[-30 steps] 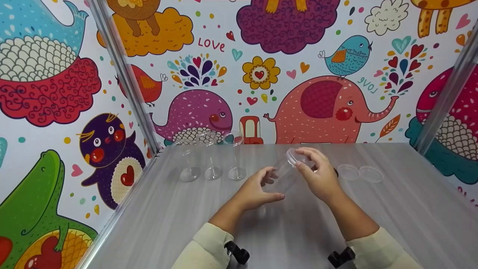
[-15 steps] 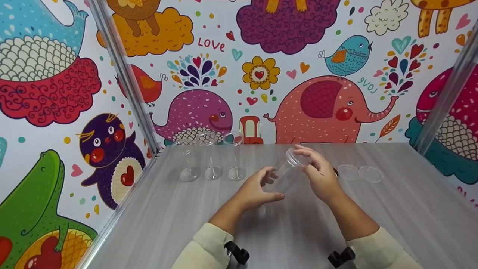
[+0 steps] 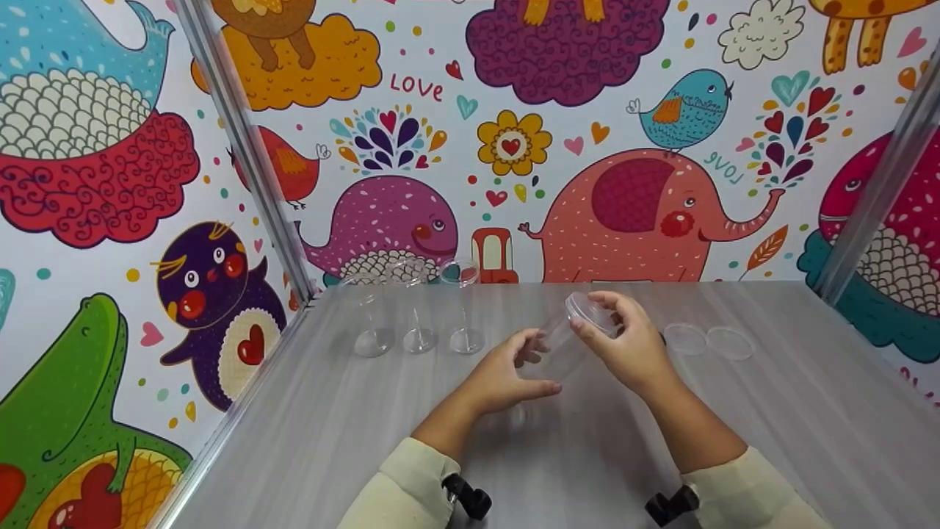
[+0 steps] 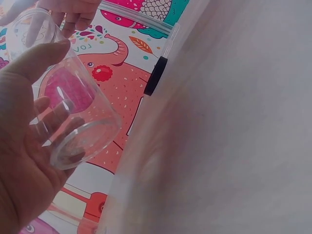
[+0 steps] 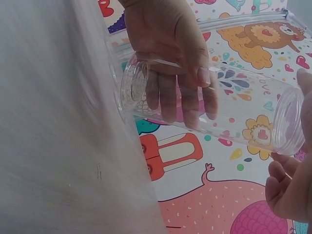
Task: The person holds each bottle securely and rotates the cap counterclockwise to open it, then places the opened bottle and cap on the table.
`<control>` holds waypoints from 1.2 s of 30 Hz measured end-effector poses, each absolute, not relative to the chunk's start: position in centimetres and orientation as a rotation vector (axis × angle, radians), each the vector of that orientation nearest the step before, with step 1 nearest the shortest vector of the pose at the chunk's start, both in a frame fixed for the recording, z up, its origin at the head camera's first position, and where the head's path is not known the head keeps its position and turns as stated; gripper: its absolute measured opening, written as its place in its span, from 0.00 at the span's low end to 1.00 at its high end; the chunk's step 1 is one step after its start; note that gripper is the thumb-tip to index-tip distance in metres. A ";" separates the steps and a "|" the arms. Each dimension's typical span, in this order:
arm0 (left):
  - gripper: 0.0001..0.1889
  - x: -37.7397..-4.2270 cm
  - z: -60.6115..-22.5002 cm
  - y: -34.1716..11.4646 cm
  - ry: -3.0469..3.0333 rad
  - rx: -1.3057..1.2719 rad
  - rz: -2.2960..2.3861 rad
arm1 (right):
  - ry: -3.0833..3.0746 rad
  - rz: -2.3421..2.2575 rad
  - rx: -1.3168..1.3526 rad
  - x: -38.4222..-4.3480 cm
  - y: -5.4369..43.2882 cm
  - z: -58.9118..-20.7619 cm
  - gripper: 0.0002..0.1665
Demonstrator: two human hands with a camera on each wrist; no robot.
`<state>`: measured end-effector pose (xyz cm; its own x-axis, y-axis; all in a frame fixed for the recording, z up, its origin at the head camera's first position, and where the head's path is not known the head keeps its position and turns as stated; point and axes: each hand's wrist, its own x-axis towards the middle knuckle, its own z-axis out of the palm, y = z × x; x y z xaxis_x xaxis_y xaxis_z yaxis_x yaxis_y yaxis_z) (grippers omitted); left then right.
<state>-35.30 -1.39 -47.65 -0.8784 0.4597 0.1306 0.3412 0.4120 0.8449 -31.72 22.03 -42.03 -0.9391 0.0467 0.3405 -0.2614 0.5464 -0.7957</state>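
A clear, empty-looking plastic jar (image 5: 243,109) is held tilted above the table, its top end toward the upper right in the head view. My left hand (image 3: 507,371) grips the jar's body, the thumb on one side and the fingers curled round the other, as the left wrist view (image 4: 29,141) also bears out. My right hand (image 3: 628,342) holds the clear lid (image 3: 587,312) at the jar's top, thumb on the near side and fingers over the far side. Whether the lid sits fully down cannot be told.
Three clear jars (image 3: 464,339) stand upright at the back left of the grey table (image 3: 330,441). Two clear round lids (image 3: 731,344) lie at the right. A black disc (image 4: 156,76) is partly hidden behind my right hand in the head view. A patterned wall stands behind.
My right thumb and fingers drew back off the lid's edge half a second ago, and now grip round it again. The left hand and the jar have hardly moved.
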 end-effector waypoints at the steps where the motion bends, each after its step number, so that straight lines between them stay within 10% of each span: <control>1: 0.46 -35.3 -47.7 -1.4 2.536 0.728 1.475 | -2.465 1.352 0.173 -31.7 22.0 -42.0 0.38; 36: 0.46 -37.5 -49.5 -2.5 2.740 0.406 1.666 | -2.349 1.547 0.212 -32.9 23.1 -43.0 0.36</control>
<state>-37.48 -2.54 -49.48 -0.9644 0.1658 0.2060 0.2592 0.4385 0.8605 -32.94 23.14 -43.02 -0.9379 0.0509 0.3432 -0.2952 0.4024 -0.8666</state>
